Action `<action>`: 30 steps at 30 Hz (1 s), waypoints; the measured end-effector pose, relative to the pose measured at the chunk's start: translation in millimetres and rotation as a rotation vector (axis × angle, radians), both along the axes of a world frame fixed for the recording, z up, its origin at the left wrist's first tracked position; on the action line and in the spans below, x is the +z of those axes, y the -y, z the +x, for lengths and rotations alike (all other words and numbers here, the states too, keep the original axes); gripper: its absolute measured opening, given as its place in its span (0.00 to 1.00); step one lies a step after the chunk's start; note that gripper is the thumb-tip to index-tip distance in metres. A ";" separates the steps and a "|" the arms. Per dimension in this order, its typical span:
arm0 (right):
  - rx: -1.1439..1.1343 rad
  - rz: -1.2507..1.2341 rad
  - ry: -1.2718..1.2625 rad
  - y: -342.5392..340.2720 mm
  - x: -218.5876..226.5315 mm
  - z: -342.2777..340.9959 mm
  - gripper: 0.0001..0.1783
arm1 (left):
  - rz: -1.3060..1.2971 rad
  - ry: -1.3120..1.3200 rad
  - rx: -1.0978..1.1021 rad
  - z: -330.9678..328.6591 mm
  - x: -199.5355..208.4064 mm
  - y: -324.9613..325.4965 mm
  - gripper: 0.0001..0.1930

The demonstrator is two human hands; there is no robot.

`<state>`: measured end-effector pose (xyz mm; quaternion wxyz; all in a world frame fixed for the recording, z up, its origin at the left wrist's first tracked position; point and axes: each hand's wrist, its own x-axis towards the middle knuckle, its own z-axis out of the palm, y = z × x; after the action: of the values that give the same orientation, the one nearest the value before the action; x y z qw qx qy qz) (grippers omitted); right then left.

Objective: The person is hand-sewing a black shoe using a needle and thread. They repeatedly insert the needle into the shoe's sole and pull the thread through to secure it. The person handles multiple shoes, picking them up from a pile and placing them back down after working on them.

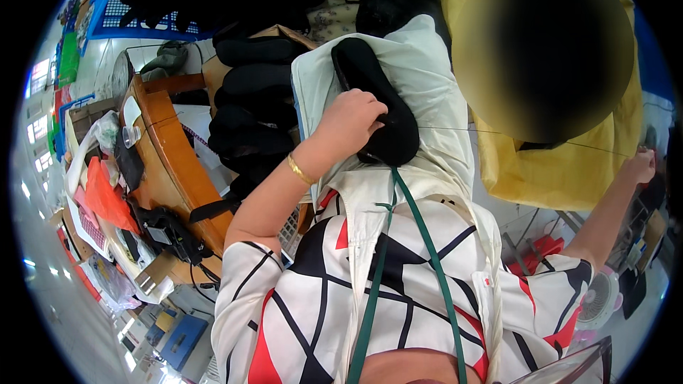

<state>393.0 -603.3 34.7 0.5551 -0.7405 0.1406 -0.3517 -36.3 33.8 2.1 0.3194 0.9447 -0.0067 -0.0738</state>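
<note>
Head view shows my left hand [352,119] bent nearly closed over a black shoe [400,131], the fingertips gripping near its edge. This shoe lies on white cloth [435,75] over my lap, a little slanted, one end toward me. I judge it is light, with soft fabric and a stiffer bottom, not slippery and not fragile; the firm rim is the good place to hold, because the fabric may fold. From the shoe a thin thread [455,129] goes to my right hand [642,165], stretched far out. Its fingers are folded, seemingly around the thread; how tightly, I cannot tell. Farther out, dark shoes [260,80] are piled at the left, next to a wooden table [167,153], and yellow cloth [530,181] hangs at the right.
</note>
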 end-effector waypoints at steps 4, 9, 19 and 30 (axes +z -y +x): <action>-0.066 -0.142 0.001 21.0 -7.5 -24.9 0.10 | -0.029 0.199 0.206 -13.4 0.4 23.0 0.14; -0.144 -0.370 -0.117 24.2 4.3 -31.1 0.12 | -0.145 0.241 0.385 -22.4 -16.2 37.7 0.13; 0.801 0.345 -0.403 -231.6 -50.2 -155.8 0.09 | -0.828 -0.406 0.798 -32.7 -10.0 32.6 0.10; 1.758 1.040 0.161 -340.8 112.4 -279.2 0.12 | -1.258 -0.350 0.930 -53.4 -28.3 29.6 0.09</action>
<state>113.8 -262.5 147.2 0.8768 -0.2236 -0.3546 0.2354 -89.8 4.2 -26.2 0.7865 0.4684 0.3977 -0.0625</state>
